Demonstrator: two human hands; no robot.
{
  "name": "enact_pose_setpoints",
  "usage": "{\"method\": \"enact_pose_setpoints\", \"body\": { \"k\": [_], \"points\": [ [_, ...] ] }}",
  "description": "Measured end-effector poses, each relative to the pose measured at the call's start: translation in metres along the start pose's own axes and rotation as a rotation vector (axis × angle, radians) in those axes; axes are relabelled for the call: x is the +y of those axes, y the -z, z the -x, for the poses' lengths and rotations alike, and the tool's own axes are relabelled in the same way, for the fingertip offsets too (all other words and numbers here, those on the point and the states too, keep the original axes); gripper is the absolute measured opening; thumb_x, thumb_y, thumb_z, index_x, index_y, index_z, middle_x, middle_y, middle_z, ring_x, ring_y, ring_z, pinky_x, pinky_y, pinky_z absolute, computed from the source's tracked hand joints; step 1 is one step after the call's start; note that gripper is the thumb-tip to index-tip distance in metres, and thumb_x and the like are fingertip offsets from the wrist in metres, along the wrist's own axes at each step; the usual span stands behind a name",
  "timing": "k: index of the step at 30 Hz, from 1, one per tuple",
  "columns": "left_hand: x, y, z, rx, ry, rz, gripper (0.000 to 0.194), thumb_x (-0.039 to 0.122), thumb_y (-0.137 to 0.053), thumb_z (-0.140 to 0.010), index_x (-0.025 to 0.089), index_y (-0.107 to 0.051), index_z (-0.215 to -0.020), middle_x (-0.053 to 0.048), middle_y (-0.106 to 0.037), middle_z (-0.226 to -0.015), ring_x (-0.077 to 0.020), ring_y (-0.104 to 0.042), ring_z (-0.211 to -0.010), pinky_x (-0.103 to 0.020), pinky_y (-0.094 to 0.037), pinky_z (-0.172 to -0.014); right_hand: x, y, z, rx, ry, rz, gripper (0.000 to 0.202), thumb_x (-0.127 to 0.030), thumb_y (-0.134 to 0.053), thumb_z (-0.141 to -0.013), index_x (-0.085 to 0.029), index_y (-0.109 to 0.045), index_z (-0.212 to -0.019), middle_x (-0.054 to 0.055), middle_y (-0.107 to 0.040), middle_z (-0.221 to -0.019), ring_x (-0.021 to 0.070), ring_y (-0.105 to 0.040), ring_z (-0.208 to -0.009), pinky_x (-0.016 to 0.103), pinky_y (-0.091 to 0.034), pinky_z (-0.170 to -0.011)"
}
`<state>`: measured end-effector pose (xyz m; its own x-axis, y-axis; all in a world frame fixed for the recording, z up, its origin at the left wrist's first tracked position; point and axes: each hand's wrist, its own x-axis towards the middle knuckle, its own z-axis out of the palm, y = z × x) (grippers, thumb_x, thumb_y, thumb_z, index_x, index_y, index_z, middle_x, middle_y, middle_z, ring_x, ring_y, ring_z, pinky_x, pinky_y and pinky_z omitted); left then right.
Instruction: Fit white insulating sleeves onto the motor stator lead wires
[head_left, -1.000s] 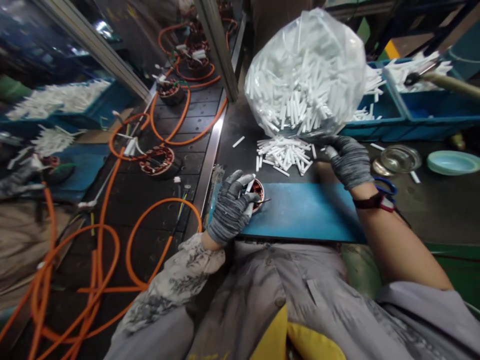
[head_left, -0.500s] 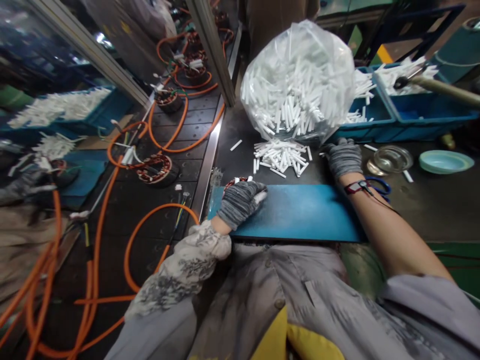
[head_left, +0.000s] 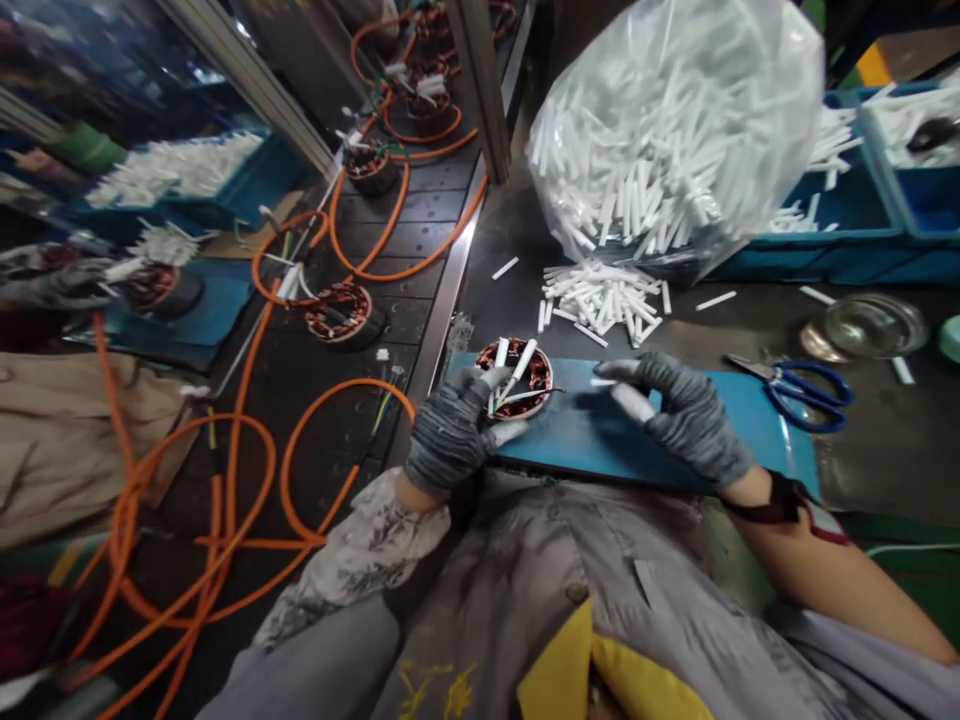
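A motor stator [head_left: 546, 372] with copper windings and white sleeves stands on the blue mat [head_left: 592, 445], toward its left end. My left hand [head_left: 454, 430], in a grey knitted glove, is closed around the stator's left side, thumb at the front and fingers by the sleeves. A thin dark lead sticks out to the right from the stator. Over the mat, right of the stator and apart from it, my gloved right hand [head_left: 686, 415] pinches a small white piece [head_left: 602, 382] between thumb and forefinger. Scissors [head_left: 806, 395] with blue handles lie to its right.
Loose white sleeves [head_left: 604, 300] lie piled before a clear bag [head_left: 675, 130] full of them. Blue bins [head_left: 832, 250] and a glass bowl [head_left: 874, 325] are at right. More stators [head_left: 341, 315] and orange hoses [head_left: 232, 480] lie left, near a co-worker's gloved hands [head_left: 56, 285].
My right hand has come back from beside the bag toward the stator, now with a small white piece. My left hand has shifted, showing more of the stator. The view has turned, uncovering the scissors.
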<state>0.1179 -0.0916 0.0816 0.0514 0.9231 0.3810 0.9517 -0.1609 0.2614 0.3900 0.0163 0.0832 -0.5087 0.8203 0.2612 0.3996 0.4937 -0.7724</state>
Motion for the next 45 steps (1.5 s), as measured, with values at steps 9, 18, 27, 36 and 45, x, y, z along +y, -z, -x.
{"method": "enact_pose_setpoints", "body": {
  "k": [9,18,27,36,45],
  "points": [
    [-0.004,-0.026,0.017,-0.069,-0.004,0.009,0.038,0.030,-0.076,-0.091,0.025,-0.072,-0.129,-0.006,-0.069,-0.109,-0.0203,-0.072,-0.093,-0.028,-0.060,-0.077,-0.020,-0.008,-0.011,-0.135,0.040,-0.013,0.024,-0.036,-0.062,-0.095,-0.026,-0.081,-0.106,0.004,-0.080,-0.091,0.0199,-0.071,-0.074,0.034,-0.058,-0.074],
    [-0.002,-0.027,0.018,-0.031,-0.019,0.029,0.035,0.031,-0.074,-0.093,0.024,-0.074,-0.127,-0.006,-0.071,-0.106,-0.0177,-0.072,-0.089,-0.025,-0.059,-0.074,-0.020,-0.018,-0.016,-0.259,0.429,0.337,0.033,-0.029,-0.048,-0.105,-0.027,-0.078,-0.119,0.010,-0.078,-0.097,0.0223,-0.067,-0.082,0.034,-0.049,-0.071],
    [0.002,-0.028,0.018,-0.049,0.007,-0.012,0.028,0.035,-0.065,-0.099,0.027,-0.076,-0.123,-0.007,-0.073,-0.104,-0.0199,-0.072,-0.085,-0.028,-0.061,-0.072,-0.019,-0.052,-0.020,-0.656,-0.220,-0.187,0.053,-0.061,-0.043,-0.103,-0.019,-0.074,-0.091,0.003,-0.065,-0.061,0.0148,-0.055,-0.051,0.029,-0.043,-0.056],
    [0.004,-0.028,0.019,-0.017,-0.029,-0.055,0.025,0.031,-0.069,-0.097,0.024,-0.078,-0.120,-0.006,-0.074,-0.103,-0.0166,-0.073,-0.083,-0.023,-0.056,-0.069,-0.036,-0.070,0.007,-0.460,-0.358,-0.187,0.063,-0.073,-0.039,-0.097,-0.021,-0.074,-0.104,0.002,-0.063,-0.060,0.0200,-0.059,-0.054,0.033,-0.047,-0.056],
    [0.000,-0.034,0.023,0.026,-0.028,-0.051,0.029,0.030,-0.070,-0.095,0.023,-0.077,-0.123,-0.006,-0.073,-0.104,-0.0169,-0.072,-0.085,-0.023,-0.056,-0.072,-0.035,-0.082,0.009,-0.432,-0.329,-0.164,0.071,-0.065,-0.020,-0.106,-0.022,-0.074,-0.092,0.005,-0.068,-0.058,0.0209,-0.062,-0.048,0.035,-0.050,-0.054]
  ]
}}
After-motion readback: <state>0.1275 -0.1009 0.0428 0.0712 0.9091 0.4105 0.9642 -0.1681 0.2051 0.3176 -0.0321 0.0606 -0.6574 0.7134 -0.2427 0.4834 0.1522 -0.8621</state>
